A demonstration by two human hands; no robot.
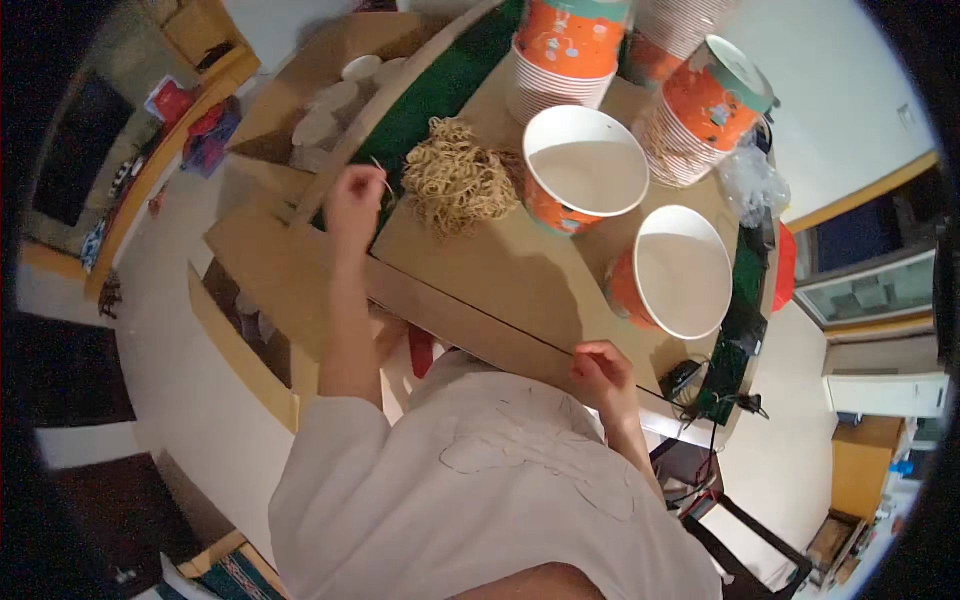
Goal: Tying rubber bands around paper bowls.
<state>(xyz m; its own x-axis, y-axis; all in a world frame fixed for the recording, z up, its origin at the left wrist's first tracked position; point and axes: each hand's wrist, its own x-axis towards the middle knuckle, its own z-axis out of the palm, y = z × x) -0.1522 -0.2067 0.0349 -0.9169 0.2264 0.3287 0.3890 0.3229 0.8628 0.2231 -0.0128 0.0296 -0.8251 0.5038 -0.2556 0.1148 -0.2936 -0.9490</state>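
A heap of tan rubber bands [458, 180] lies on a cardboard sheet [480, 270] on the table. Just left of the heap, my left hand [355, 200] is closed in a pinch, and a thin pale rubber band [386, 174] sticks out from its fingertips. My right hand [603, 375] is at the cardboard's near edge with its fingers curled together; whatever they may hold is hidden. Beyond it stand two wide paper buckets, white inside and orange outside: one bucket [585, 170] beside the heap, the other bucket [682, 272] nearer on the right.
Behind the buckets rise an orange stack [568, 60] of nested paper buckets and another stack [705, 110] to its right. A clear plastic bag [752, 185] lies by the right edge, above black cables [685, 380]. On the left, an open carton [300, 100] holds white round pieces.
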